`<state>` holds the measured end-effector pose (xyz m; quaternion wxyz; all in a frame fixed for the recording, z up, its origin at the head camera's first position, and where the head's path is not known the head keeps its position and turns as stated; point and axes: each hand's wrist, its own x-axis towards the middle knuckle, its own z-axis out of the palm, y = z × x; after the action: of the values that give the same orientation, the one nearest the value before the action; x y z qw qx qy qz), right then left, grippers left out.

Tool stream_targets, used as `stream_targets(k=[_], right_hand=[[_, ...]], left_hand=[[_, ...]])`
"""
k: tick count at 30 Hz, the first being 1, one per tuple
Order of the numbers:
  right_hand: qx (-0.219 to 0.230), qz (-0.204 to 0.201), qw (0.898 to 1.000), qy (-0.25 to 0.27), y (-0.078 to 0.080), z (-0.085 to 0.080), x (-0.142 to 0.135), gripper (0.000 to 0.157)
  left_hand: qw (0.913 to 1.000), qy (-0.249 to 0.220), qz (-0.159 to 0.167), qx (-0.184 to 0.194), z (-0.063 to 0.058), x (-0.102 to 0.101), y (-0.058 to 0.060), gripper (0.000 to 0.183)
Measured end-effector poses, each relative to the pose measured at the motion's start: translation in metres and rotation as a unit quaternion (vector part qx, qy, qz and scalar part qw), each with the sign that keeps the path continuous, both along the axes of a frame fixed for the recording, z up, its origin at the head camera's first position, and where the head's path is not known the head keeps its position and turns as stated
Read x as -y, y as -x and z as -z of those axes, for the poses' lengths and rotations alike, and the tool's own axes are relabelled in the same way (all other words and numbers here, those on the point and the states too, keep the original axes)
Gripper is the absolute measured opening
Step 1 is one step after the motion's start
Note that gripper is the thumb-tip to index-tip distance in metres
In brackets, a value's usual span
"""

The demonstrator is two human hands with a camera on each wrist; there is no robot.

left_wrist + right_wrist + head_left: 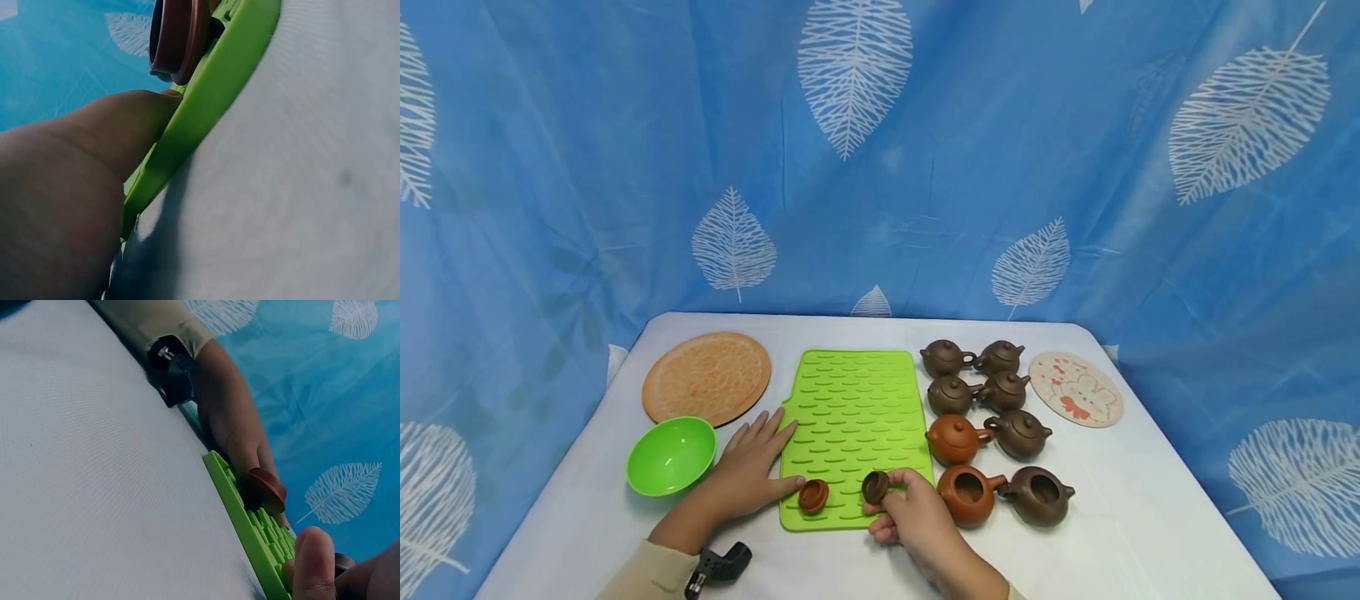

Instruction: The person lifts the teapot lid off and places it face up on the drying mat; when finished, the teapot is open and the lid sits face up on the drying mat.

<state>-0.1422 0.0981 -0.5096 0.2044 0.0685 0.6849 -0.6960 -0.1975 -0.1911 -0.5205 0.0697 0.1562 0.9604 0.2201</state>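
My left hand (741, 475) lies flat with fingers spread, fingertips on the left edge of the green ridged mat (857, 400). Its thumb reaches a reddish-brown teapot lid (813, 497), which rests hollow side showing near the mat's front left corner. In the left wrist view the thumb tip touches the mat beside that lid (181, 37). My right hand (921, 521) pinches a dark brown teapot lid (875, 487) over the front right of the mat. Close to the right hand stand two lidless teapots, one reddish-brown (953, 498) and one dark brown (1037, 510).
Behind those stand several lidded teapots in two columns, mostly dark brown (1022, 435), one reddish-brown (953, 440). A green bowl (672, 457) and a round orange-brown mat (707, 377) are at left. At the far right lies a round rabbit-patterned mat (1077, 389).
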Motion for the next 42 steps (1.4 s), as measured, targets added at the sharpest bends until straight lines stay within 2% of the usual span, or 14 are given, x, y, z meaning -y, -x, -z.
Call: stream_targets(k=[9,16,23,26,31,36,42], right_hand=[[0.018,-0.004,1.0,-0.013,0.005,0.001,0.003,0.027],[0.018,-0.007,1.0,-0.006,0.003,-0.001,0.002,0.033],[0.015,-0.024,0.999,-0.03,0.001,-0.005,-0.003,0.052],[0.006,-0.031,0.999,-0.043,-0.002,-0.008,-0.004,0.059],[-0.036,-0.062,0.995,-0.063,-0.007,-0.013,-0.008,0.067],[-0.098,-0.093,0.987,-0.087,-0.005,-0.026,-0.018,0.053],[-0.16,-0.08,0.98,-0.091,0.006,-0.05,-0.033,0.031]], left_hand=[[1.0,-0.003,-0.001,-0.001,-0.004,0.003,-0.002,0.099],[0.9999,-0.005,0.01,-0.007,-0.001,0.002,0.0,0.1],[0.9999,-0.009,0.011,-0.004,0.003,0.0,0.003,0.1],[0.9999,-0.009,0.011,-0.004,0.003,-0.001,0.003,0.1],[0.9999,-0.007,0.011,-0.003,0.002,-0.002,0.002,0.102],[0.9999,-0.005,0.012,-0.004,0.002,-0.001,0.002,0.102],[0.9999,-0.003,0.01,-0.001,0.002,0.002,0.001,0.103]])
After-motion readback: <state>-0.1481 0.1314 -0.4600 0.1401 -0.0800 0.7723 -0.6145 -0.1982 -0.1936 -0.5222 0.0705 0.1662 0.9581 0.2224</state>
